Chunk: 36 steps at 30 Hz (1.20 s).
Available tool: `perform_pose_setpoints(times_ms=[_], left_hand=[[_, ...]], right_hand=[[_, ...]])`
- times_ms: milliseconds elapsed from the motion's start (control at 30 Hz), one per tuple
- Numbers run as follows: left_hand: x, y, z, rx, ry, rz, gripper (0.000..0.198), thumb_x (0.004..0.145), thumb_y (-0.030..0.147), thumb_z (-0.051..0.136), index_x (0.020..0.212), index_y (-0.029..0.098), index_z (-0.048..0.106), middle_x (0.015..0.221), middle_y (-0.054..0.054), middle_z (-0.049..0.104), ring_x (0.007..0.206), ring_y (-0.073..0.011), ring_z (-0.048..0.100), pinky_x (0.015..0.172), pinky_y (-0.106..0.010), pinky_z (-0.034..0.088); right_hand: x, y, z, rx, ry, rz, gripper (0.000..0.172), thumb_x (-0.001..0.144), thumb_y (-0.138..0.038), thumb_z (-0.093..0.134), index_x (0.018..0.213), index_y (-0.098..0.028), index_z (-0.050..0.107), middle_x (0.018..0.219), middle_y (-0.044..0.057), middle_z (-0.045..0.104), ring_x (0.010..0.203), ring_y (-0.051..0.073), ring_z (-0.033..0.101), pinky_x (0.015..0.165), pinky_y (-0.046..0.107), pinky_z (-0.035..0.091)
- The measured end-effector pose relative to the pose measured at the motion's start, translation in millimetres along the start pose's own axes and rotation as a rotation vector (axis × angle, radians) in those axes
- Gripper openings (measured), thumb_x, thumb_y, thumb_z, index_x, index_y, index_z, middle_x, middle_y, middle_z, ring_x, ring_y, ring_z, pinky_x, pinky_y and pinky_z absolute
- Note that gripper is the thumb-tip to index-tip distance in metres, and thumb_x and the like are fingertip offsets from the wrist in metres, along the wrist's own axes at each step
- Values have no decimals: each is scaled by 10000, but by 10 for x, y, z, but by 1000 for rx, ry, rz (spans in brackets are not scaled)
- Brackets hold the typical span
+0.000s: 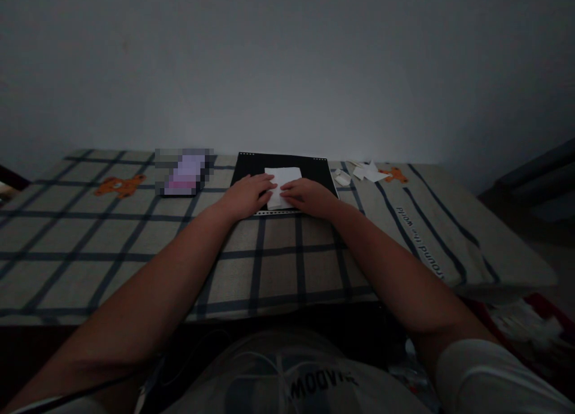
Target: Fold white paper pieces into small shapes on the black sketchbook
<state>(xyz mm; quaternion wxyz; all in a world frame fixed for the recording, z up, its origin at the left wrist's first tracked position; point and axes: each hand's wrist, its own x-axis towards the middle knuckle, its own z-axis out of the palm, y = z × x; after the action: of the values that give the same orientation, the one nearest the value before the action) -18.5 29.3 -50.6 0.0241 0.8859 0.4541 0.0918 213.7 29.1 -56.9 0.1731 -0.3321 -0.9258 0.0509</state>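
Note:
A white sheet of paper [282, 177], with what look like creases, lies on a black board [278, 161] in the middle of the table. My left hand [248, 196] rests on the paper's left edge, palm down and fingers stretched out. From the other side my right hand [311, 196] lies flat over the paper's right part, its fingers pointing at the left hand. A small gap between the two sets of fingertips shows bare paper. The palms hide the paper's lower corners and part of the board.
A checked cloth [278, 258] covers the table, which meets a grey wall [287, 72]. To the left lies a phone-like device [186, 171], partly blurred. Folded white paper pieces [371, 172] and a small folded paper piece [342, 177] sit right of the board.

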Motion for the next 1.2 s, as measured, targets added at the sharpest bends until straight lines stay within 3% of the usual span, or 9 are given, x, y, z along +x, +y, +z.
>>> perform_pose_setpoints(times_ms=[433, 667, 1200], left_hand=[[4, -14, -10, 8, -11, 6, 430, 1022, 351, 390, 1354, 210, 622, 1562, -106, 502, 1452, -272, 455, 1207, -579, 311], [19, -17, -18, -2, -33, 12, 406, 1027, 337, 402, 1335, 211, 632, 1575, -96, 488, 1462, -268, 442, 1212, -591, 293], [15, -42, 4, -34, -24, -26, 420, 1025, 363, 425, 1393, 239, 585, 1580, -73, 485, 1470, -259, 430, 1230, -563, 275]], right_hand=[[22, -91, -24, -75, 16, -21, 324, 1027, -252, 486, 1232, -202, 731, 1320, 92, 701, 1200, 243, 607, 1028, 406, 437], [60, -154, -7, -141, 7, 63, 283, 1030, -374, 533, 1091, -256, 783, 1271, 37, 731, 1164, 265, 587, 933, 423, 409], [62, -233, -19, -55, -16, 213, 232, 978, -357, 608, 1138, -269, 751, 1331, 44, 699, 1280, 299, 519, 982, 481, 304]])
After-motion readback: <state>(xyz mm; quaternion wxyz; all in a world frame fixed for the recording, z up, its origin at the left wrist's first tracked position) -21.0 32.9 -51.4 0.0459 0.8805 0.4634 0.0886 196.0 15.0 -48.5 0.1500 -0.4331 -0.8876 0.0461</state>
